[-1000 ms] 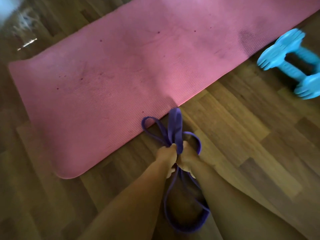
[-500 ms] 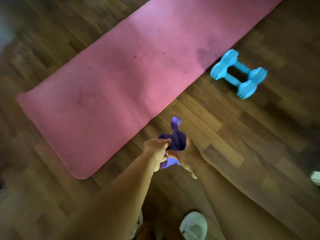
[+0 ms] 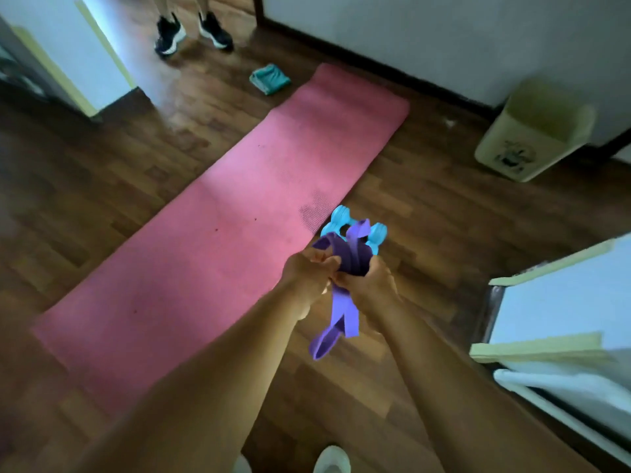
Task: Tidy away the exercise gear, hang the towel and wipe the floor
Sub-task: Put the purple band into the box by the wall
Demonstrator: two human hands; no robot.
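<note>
Both hands meet in mid-air above the wood floor (image 3: 426,213), just off the long right-hand edge of the pink exercise mat (image 3: 218,240). Left hand (image 3: 307,273): fingers curled around a bunched purple resistance band (image 3: 348,257). Right hand (image 3: 370,283): also curled around the band, gripping the same bundle from the other side; the two hands touch. Folded loops of the band stick up above the fists; a lighter loop hangs down below them between the forearms.

Blue dumbbells (image 3: 374,235): on the floor just beside the mat's edge, partly hidden behind the band, count unclear. Teal towel (image 3: 270,78): crumpled on the floor near the mat's far end. Beyond the towel, a second person's dark sneakers (image 3: 193,32). Cream bin (image 3: 532,131): against the wall, well to the right of the mat's far end. White shoe tip (image 3: 333,460): bottom edge of view, nearer than the mat.
</note>
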